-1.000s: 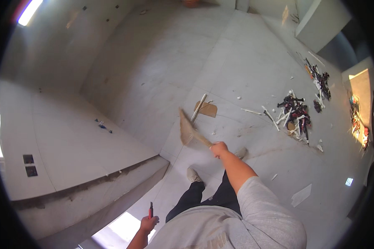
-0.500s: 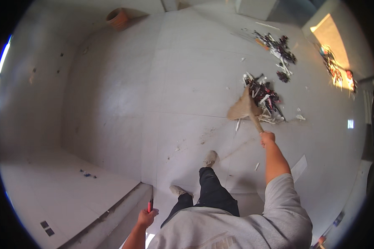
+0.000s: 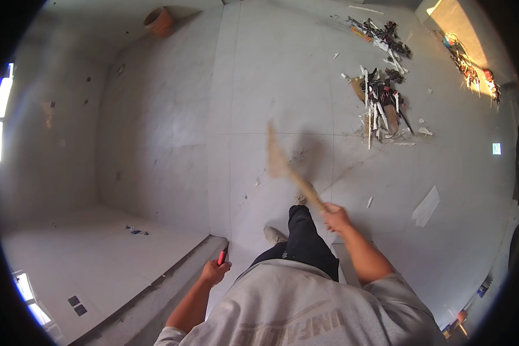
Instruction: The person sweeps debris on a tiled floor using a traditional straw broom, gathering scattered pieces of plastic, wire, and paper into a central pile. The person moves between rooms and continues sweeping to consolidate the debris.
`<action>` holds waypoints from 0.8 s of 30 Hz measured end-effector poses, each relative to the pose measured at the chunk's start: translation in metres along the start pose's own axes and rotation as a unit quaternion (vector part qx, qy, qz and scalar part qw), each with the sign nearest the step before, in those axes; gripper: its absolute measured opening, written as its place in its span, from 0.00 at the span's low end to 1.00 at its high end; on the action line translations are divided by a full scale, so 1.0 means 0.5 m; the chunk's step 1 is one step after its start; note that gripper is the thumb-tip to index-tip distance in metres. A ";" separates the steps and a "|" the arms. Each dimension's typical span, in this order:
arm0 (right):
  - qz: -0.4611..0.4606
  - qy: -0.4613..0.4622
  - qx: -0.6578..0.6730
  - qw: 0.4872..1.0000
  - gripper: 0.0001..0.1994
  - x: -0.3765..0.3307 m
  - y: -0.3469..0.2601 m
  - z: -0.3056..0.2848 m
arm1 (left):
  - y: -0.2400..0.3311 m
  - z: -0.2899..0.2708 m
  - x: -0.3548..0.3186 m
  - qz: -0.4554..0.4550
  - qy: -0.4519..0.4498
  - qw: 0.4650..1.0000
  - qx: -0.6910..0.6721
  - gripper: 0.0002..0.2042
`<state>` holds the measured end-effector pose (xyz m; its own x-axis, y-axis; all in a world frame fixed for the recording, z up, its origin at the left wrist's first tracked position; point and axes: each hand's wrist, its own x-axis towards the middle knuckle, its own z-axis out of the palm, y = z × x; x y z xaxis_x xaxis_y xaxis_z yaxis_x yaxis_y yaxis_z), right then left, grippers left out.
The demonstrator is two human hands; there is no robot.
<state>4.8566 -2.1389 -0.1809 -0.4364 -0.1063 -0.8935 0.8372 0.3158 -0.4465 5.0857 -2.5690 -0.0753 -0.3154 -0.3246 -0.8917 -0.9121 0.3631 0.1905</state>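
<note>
My right hand (image 3: 335, 218) is closed around the handle of a tan straw broom (image 3: 278, 161). Its head, blurred by motion, hangs over the grey floor ahead of my feet, well to the left of the debris. My left hand (image 3: 215, 271) grips a small red-and-black tool (image 3: 222, 256) that points forward; its exact kind does not show. Ahead on the right lies a heap of debris (image 3: 380, 101) with white strips, dark scraps and brown bits, apart from the broom. Just beyond it is a second debris pile (image 3: 383, 39).
An orange bucket (image 3: 158, 23) rests by the far left wall. On my left is a raised grey ledge (image 3: 98, 248) with small blue scraps (image 3: 136, 230). A flat white piece (image 3: 426, 206) lies on the floor to the right. More debris (image 3: 467, 69) sits in sunlight at far right.
The broom has lifted away from the nearer heap and swung left, closer to me, with my right hand. My left hand still holds the red-and-black tool.
</note>
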 end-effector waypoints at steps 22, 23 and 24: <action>0.034 0.258 -0.252 0.932 0.16 0.080 0.034 -0.309 | -0.252 -0.037 -0.018 -0.077 0.029 0.995 0.054 0.17; 0.014 0.297 -0.243 0.923 0.16 0.064 0.018 -0.345 | -0.199 -0.041 -0.006 -0.051 0.026 0.997 0.055 0.16; -0.003 0.337 -0.234 0.912 0.16 0.053 0.014 -0.379 | -0.141 -0.042 0.003 -0.034 0.030 0.998 0.039 0.16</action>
<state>4.7884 -1.9609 -0.1984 -0.6765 0.4443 -0.5873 0.6704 0.7016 -0.2415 5.1440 -2.6136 -0.0814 -0.2716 -0.4015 -0.8747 -0.9091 0.4052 0.0963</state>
